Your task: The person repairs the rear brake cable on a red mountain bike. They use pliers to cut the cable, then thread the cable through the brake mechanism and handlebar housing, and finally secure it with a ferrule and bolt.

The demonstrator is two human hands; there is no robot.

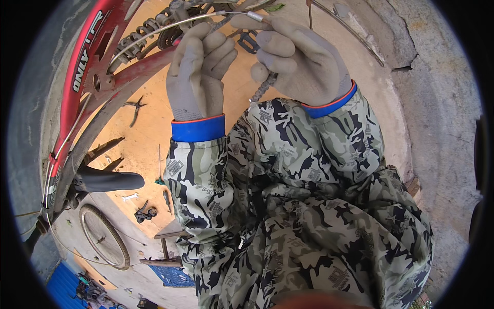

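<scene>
Both my hands wear grey work gloves with blue cuffs. My left hand (201,69) is raised at upper centre, fingers curled around a thin pale cable (159,30) that arches over from the bicycle frame. Higher and to the right, my right hand (306,59) pinches the cable's end near a silver metal end piece (254,16). Its other fingers are bent inward. A grey braided cord (264,86) hangs below the right palm. The red bicycle frame (66,105) stands on the left, with a coil spring (149,32) beyond my left hand.
A black pedal (249,42) shows between my hands. On the tan board lie pliers (136,110), a screwdriver (159,180), a small wrench (130,196) and a black bike part (145,212). The saddle (110,180) juts out at left. A loose wheel (104,237) lies lower left, near a small stool (172,275).
</scene>
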